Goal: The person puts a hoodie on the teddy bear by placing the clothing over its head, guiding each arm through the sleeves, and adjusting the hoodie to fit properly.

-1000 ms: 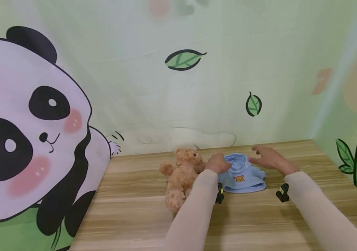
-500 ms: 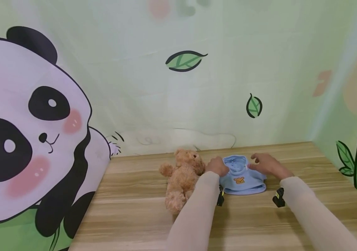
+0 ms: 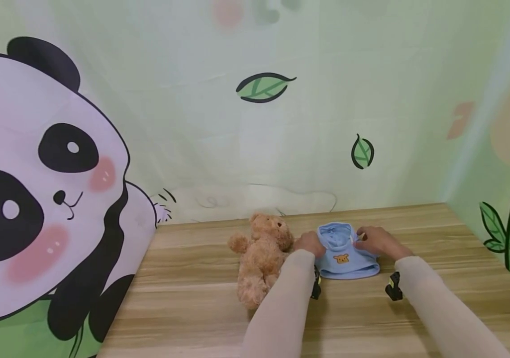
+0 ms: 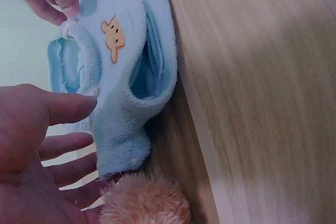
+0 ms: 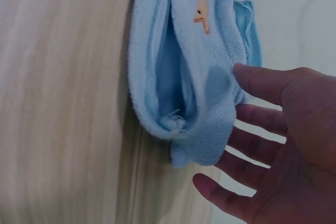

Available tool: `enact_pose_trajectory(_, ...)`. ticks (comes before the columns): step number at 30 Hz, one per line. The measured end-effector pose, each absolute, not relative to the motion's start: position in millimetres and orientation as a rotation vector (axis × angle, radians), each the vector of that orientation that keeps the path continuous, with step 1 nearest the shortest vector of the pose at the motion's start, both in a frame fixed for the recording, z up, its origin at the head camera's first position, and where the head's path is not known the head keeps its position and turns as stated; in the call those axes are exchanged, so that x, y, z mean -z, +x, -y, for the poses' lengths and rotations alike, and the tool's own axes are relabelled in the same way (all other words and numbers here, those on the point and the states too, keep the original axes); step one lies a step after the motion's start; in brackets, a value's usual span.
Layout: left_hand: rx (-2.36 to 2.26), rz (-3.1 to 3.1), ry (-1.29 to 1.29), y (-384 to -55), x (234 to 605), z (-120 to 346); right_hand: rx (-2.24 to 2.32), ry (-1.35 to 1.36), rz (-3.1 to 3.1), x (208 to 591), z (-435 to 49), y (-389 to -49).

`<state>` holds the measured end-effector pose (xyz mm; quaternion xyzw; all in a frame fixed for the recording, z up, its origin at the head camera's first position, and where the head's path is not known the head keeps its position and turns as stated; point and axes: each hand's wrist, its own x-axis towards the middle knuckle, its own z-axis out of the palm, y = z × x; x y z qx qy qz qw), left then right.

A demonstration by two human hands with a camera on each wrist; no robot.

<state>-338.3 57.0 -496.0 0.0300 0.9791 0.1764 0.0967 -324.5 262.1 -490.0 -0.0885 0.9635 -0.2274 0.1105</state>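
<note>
A light blue fleece doll hoodie (image 3: pixel 354 260), with an orange animal patch on its chest, lies on the table with its hem gaping toward me. My left hand (image 3: pixel 310 244) is at its left side; in the left wrist view the thumb (image 4: pixel 71 107) reaches the neckline and the other fingers spread by the sleeve. On the opposite side is my right hand (image 3: pixel 380 241), its thumb tip at the neckline in the right wrist view and loosely spread fingers beside the other sleeve (image 5: pixel 205 148). A brown plush teddy bear (image 3: pixel 261 256) lies left of the hoodie, close to my left hand.
The wood-grain table (image 3: pixel 183 288) meets a pale green backdrop (image 3: pixel 192 124) printed with leaves and a big panda (image 3: pixel 75 209). A black wrist device (image 3: pixel 394 286) hangs below each cuff.
My right hand has moved left and down to the hoodie's neckline. The hood opening looks rounder and wider. My left hand has dipped slightly; the bear stays put.
</note>
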Motion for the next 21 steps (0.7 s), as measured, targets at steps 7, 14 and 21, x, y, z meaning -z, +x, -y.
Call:
enact_pose_trajectory(7,-0.586,-2.897,0.05,-339,504,-55,0.643,-0.246,-2.861,497,-261,-325)
enact_pose_trajectory(14,-0.7,-2.855,0.006,-334,503,-55,0.633,-0.246,-2.878,501,-262,-324)
enact_pose_trajectory(21,-0.796,-2.855,0.008,-336,501,-56,0.679,-0.267,-2.89,501,-265,-325)
